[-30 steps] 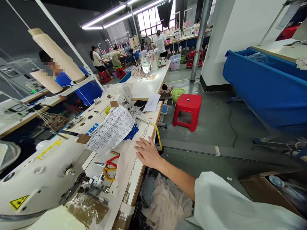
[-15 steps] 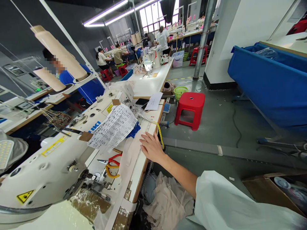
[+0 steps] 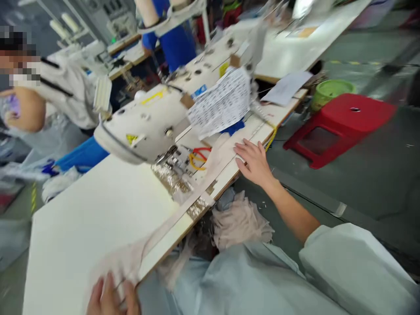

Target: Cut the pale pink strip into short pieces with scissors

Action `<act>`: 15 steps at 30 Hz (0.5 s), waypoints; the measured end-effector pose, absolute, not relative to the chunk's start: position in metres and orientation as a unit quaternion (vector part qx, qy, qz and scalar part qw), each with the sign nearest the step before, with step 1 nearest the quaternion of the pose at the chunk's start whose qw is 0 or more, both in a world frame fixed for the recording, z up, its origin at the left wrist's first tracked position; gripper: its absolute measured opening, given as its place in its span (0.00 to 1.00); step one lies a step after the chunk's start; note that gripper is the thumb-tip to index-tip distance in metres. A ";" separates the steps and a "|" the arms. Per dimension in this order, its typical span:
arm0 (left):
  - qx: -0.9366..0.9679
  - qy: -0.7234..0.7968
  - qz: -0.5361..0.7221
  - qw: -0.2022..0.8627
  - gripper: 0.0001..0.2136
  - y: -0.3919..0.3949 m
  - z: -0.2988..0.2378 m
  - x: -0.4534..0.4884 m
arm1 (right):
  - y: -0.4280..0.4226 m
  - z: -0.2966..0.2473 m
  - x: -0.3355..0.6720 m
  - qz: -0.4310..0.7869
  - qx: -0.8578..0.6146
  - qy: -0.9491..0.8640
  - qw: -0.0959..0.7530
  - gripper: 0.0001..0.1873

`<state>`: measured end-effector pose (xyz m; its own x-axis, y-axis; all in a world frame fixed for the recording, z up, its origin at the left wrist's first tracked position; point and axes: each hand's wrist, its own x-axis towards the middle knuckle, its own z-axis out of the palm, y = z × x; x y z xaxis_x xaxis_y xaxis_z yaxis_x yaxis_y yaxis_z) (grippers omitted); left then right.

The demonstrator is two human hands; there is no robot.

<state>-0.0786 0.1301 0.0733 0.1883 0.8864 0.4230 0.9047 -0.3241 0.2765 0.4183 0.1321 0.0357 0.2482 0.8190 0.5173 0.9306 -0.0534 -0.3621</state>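
My right hand (image 3: 254, 161) lies flat with fingers spread on a pale fabric strip (image 3: 197, 192) at the table's right edge, beside the yellow tape measure (image 3: 271, 136). The strip runs under the white sewing machine (image 3: 147, 124) and back toward me. At the bottom edge my left hand (image 3: 111, 297) rests on the near end of the same strip, blurred, its fingers partly cut off. Red and yellow scissors (image 3: 198, 157) lie by the needle area. A printed paper sheet (image 3: 221, 103) hangs on the machine.
A white table (image 3: 88, 218) stretches to the left. More pale fabric (image 3: 241, 223) hangs in my lap below the table edge. A red stool (image 3: 341, 124) and a green basket (image 3: 328, 89) stand on the floor at right. A person (image 3: 49, 96) stands at the far left.
The view has swung left and down, blurring the picture. My left hand has come into view on the strip's near end. My right hand stays flat on the fabric.
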 end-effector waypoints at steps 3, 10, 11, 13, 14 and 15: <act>-0.828 -0.513 -0.227 0.019 0.28 0.122 0.069 -0.063 | 0.125 0.035 0.404 -0.043 -0.646 -0.702 0.297 0.21; -0.806 -0.489 -0.322 0.090 0.05 0.094 0.034 -0.105 | 0.091 0.029 0.376 -0.081 -0.589 -0.725 0.348 0.12; -0.781 -0.527 -0.324 0.090 0.04 0.083 0.021 -0.120 | 0.086 0.025 0.369 -0.076 -0.576 -0.732 0.357 0.12; -0.715 -0.632 -0.289 0.069 0.06 0.060 -0.010 -0.149 | 0.078 0.012 0.352 -0.031 -0.553 -0.758 0.344 0.13; -0.683 -0.685 -0.252 0.036 0.09 0.049 -0.027 -0.160 | 0.075 0.004 0.343 0.007 -0.551 -0.772 0.316 0.14; -0.655 -0.727 -0.205 -0.006 0.12 0.040 -0.044 -0.168 | 0.072 -0.004 0.334 0.055 -0.560 -0.782 0.267 0.15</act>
<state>-0.1680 0.0399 -0.0436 -0.1423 0.9552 0.2595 0.9503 0.0586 0.3057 0.3340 0.0725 -0.0039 -0.2304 0.9060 0.3551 0.8470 0.3664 -0.3852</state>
